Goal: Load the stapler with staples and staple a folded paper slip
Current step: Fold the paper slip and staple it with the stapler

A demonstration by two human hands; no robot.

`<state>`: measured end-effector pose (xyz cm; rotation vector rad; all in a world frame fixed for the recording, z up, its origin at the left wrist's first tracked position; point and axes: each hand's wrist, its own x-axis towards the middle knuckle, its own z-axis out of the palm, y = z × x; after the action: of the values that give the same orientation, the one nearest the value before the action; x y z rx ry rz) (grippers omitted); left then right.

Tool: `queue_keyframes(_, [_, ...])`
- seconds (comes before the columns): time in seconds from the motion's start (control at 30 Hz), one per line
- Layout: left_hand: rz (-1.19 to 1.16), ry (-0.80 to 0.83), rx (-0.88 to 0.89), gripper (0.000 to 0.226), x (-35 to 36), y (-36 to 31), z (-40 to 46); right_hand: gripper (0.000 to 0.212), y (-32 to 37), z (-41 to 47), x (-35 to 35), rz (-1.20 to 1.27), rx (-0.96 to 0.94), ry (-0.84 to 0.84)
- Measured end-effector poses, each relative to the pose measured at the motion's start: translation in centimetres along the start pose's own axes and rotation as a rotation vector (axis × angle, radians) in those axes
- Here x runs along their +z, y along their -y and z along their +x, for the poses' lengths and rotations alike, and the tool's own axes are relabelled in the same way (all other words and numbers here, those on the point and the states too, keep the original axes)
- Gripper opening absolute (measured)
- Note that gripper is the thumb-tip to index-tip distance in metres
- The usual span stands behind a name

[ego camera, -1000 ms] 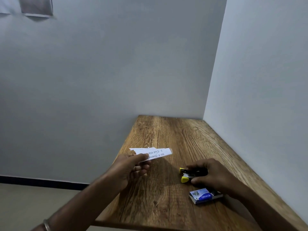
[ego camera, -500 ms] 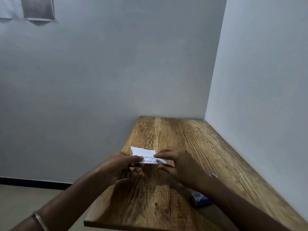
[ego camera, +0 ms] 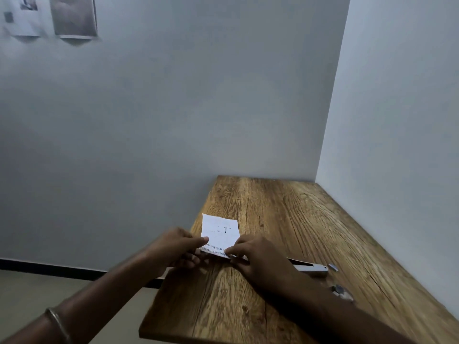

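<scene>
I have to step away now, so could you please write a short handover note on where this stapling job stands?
Left hand: pinching the paper slip at its left edge.
Right hand: pinching the slip's near right corner.
The slip is over the wooden table, partly unfolded, print facing up.
A long grey metal piece, probably part of the stapler, lies on the table behind the right wrist; small grey bits, possibly staples, lie beside it.
Done: nothing certain. No staple shows in the slip.
Left: fold the slip, confirm the stapler is loaded, staple.
</scene>
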<state>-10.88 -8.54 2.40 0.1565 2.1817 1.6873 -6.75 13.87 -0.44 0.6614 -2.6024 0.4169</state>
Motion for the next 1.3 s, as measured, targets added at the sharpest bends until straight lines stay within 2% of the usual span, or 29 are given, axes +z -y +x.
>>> queue_keyframes(0.1, [0.266,-0.201,0.105,0.018,-0.2,0.5,-0.4,0.024,0.0,-0.1,0.4,-0.010,0.000,0.013])
queue_keyframes(0.2, [0.556,-0.407,0.326,0.012,0.0,1.1,-1.0,0.023,-0.1,-0.1,0.7,-0.015,-0.011,0.020])
queue_keyframes(0.33, [0.756,-0.376,0.620,0.016,1.1,2.3,-1.8,0.023,-0.2,-0.2,0.8,-0.007,-0.026,0.025])
queue_keyframes(0.43, [0.983,-0.309,0.705,0.022,2.0,3.3,-1.9,0.023,-0.2,-0.3,0.8,0.004,-0.035,0.037])
queue_keyframes(0.5, [1.090,-0.283,0.724,0.028,2.3,3.6,-1.7,0.023,-0.3,-0.4,0.9,0.005,-0.035,0.037])
queue_keyframes(0.67, [1.186,-0.250,0.712,0.037,2.1,3.8,-1.0,0.026,-0.3,-0.4,0.9,-0.061,-0.048,0.080])
queue_keyframes(0.97, [1.329,-0.219,0.626,0.041,2.2,2.8,2.3,0.031,-1.3,1.8,0.8,-0.176,-0.015,0.166])
queue_keyframes(1.3, [1.362,-0.207,0.566,0.042,2.0,1.1,9.0,0.029,-5.3,6.6,1.4,-0.201,0.046,0.294])
